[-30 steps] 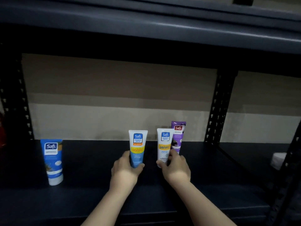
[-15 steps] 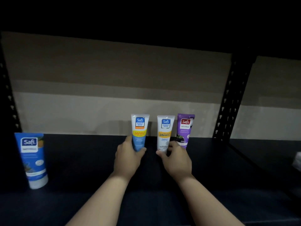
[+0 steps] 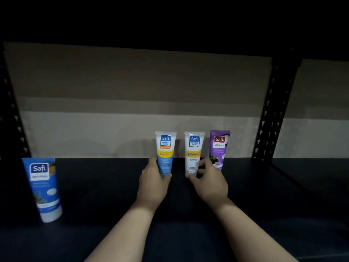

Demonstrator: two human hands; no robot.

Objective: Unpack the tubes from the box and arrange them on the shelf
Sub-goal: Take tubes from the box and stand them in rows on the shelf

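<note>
Four tubes stand on the dark shelf (image 3: pixel 94 186) — one of each kind. One blue-and-white tube (image 3: pixel 165 152) stands just left of the one white tube (image 3: pixel 194 151), taken here as the landmark. One purple tube (image 3: pixel 219 148) stands just right of the white tube. One all-blue tube (image 3: pixel 42 188) stands well to the white tube's left, nearer the front edge. Two hands are in view — one left hand (image 3: pixel 154 183), one right hand (image 3: pixel 211 181).

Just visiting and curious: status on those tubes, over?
Left hand grips blue-and-white tube; right hand pinches white tube. Both upright on shelf, purple tube beside. Nothing in the way.
</note>
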